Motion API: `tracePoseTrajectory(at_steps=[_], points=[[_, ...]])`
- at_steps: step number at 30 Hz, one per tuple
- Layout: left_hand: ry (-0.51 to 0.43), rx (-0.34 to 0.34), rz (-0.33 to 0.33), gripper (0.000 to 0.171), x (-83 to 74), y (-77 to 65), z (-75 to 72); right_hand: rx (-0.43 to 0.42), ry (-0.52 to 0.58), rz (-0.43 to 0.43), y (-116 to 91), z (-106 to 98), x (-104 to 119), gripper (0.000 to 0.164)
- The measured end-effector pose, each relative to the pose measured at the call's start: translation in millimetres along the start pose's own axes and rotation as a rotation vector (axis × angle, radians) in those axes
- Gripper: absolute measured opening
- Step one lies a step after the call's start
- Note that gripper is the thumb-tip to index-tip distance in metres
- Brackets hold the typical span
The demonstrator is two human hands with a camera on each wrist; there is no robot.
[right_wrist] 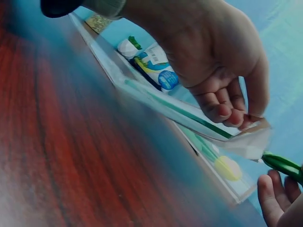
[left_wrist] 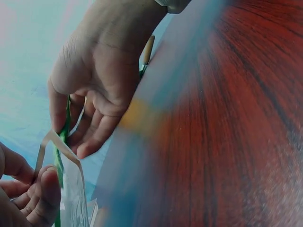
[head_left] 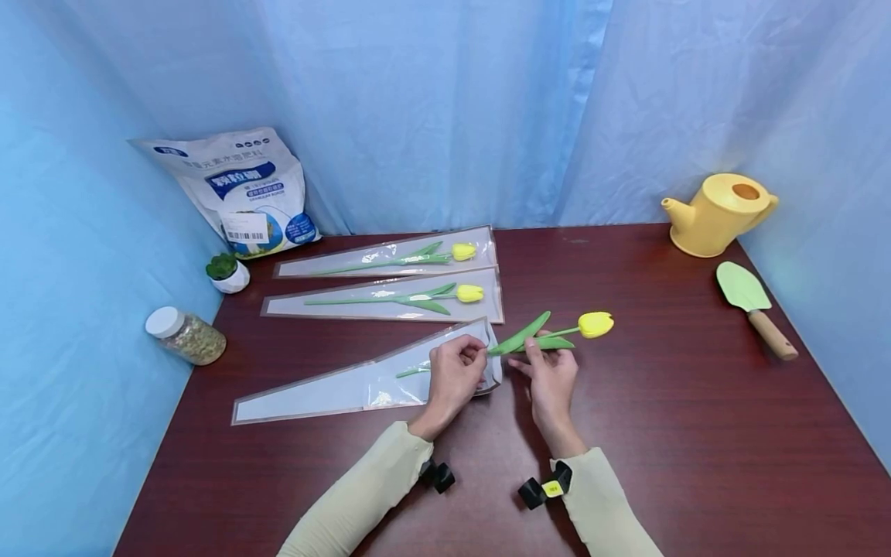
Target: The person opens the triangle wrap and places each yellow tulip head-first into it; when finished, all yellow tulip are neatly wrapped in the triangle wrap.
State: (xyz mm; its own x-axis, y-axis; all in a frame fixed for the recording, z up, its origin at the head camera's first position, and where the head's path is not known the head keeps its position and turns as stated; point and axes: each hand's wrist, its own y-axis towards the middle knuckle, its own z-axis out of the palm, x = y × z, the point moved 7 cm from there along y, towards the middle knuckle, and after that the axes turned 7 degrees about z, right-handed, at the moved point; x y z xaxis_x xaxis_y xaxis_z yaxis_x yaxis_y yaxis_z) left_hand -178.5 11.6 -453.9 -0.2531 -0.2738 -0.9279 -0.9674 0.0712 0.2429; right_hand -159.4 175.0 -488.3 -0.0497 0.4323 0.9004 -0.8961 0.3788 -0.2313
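Observation:
A long tapered clear plastic flower sleeve with a white backing lies slanted on the table. My left hand pinches the edge of its wide mouth, which the left wrist view shows lifted. In my right hand, thumb and fingers hold a yellow artificial tulip by its green leaves and stem. The lower stem runs inside the sleeve, while the bloom and leaves are outside, pointing right. Behind lie two more sleeves, the nearer and the farther, each with a yellow tulip inside.
At the left stand a white fertilizer bag, a small potted succulent and a tilted jar with a white lid. On the right are a yellow watering can and a green trowel. Blue curtains border the table.

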Motion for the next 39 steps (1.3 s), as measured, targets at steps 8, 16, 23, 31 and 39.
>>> tracePoseTrajectory(at_steps=[8, 16, 23, 31, 39], points=[[0.022, -0.008, 0.035, 0.009, -4.4, 0.3, -1.9, 0.025, 0.069, 0.162, 6.4, -5.7, -6.8, 0.026], [0.032, -0.001, 0.045, 0.009, -4.3, -0.3, -1.4, -0.03, 0.18, 0.265, 8.3, -13.3, -6.8, 0.009], [0.042, 0.004, 0.065, 0.008, -5.6, 0.3, -0.8, -0.001, 0.106, 0.287, 6.8, -7.8, -12.5, 0.006], [0.028, -0.004, 0.067, 0.009, -7.3, 0.1, -1.2, 0.014, 0.219, 0.386, 9.9, -14.2, -11.0, 0.011], [0.054, 0.01, 0.08, 0.008, -7.2, -0.2, -0.3, 0.03, 0.169, 0.399, 8.1, -9.7, -12.5, 0.018]])
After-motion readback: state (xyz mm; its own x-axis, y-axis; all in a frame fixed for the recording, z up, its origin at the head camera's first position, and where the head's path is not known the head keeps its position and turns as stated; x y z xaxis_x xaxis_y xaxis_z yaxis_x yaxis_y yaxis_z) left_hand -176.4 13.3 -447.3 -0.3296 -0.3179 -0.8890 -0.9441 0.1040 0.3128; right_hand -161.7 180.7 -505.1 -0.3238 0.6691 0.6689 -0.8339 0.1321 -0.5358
